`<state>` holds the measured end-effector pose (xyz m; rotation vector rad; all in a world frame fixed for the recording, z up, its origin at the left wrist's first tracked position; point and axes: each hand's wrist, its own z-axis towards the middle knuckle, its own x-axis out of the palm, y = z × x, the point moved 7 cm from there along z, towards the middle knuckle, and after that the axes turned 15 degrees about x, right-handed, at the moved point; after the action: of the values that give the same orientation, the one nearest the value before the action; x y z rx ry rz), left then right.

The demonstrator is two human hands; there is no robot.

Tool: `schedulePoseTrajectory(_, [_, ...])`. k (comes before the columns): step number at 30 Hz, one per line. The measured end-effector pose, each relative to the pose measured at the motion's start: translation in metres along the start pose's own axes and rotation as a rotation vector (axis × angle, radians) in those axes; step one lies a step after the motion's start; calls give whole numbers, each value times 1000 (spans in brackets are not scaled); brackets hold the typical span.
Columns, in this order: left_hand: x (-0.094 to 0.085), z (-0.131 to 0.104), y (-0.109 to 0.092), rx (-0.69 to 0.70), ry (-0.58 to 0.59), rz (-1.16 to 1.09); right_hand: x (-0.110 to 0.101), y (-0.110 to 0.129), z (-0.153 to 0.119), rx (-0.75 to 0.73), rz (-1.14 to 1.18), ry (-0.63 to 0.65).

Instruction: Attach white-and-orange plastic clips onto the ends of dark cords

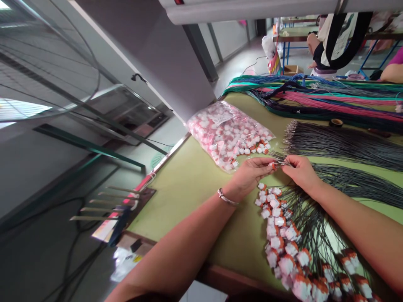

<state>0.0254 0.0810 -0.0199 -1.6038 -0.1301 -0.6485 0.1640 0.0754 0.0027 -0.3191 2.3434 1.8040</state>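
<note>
Head view: left hand (250, 173) pinches connector (272, 166), right hand (300, 171) wires (278, 156), bag (225, 130) beyond, harnesses (277, 221) nearer.

Coloured wires (340, 100) along the worktop's (179, 193) far side, black tape roll (336, 124) near them, pronged rack (121, 222) at the left edge, grey pillar (151, 50), seated person (326, 33) beyond, blue-legged table (296, 33), box (292, 69) on the floor (234, 69)

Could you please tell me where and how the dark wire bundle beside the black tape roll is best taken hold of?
I would probably grip the dark wire bundle just behind its metal tips, coming from above at the left end: there it lies gathered and uncovered, while the right end runs out of view. The right hand is nearest, but it pinches other wires.
</note>
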Motion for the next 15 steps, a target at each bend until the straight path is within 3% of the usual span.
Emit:
schedulePoseTrajectory(10, [0, 0, -5, 44, 18, 46, -2, 0, -1, -3, -30, -48])
schedulePoseTrajectory(15, [0, 1, -10, 138, 1, 208, -1, -1, -1, 11, -47, -54])
